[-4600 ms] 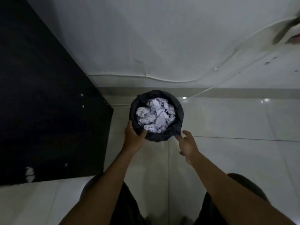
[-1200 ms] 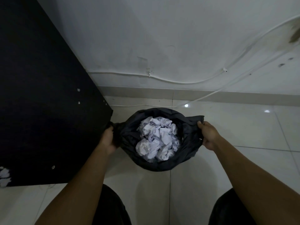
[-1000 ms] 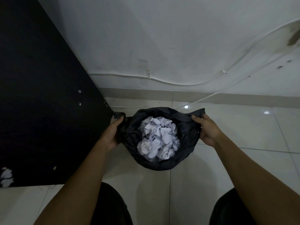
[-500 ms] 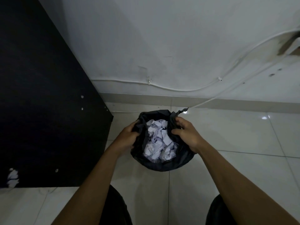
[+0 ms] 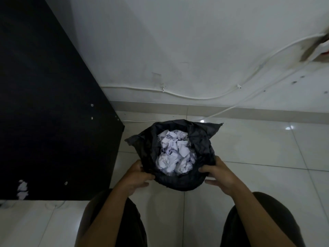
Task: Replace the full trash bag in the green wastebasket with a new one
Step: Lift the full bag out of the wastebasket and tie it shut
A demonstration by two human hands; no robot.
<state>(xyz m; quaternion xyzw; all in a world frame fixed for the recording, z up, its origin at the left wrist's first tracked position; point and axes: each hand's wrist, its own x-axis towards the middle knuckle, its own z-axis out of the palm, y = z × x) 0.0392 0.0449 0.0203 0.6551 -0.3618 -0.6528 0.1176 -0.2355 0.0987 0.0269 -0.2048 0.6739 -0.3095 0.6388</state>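
Observation:
A black trash bag (image 5: 201, 139) stands on the floor in front of me, its mouth loose and open. Crumpled white paper (image 5: 174, 152) fills it. My left hand (image 5: 137, 177) grips the near left side of the bag. My right hand (image 5: 219, 173) holds the near right side. Two loose corners of the bag stick out at the far right and the left. The green wastebasket is hidden under the black plastic; no green shows.
A black panel of furniture (image 5: 49, 113) stands close on the left. A white wall with a white cable (image 5: 195, 98) runs behind the bag. The floor is pale glossy tile (image 5: 258, 152). My knees (image 5: 267, 220) are at the bottom of the view.
Both hands let go of the bag's upper edges near the middle and moved down to the near sides. The bag's mouth has fallen open wider again.

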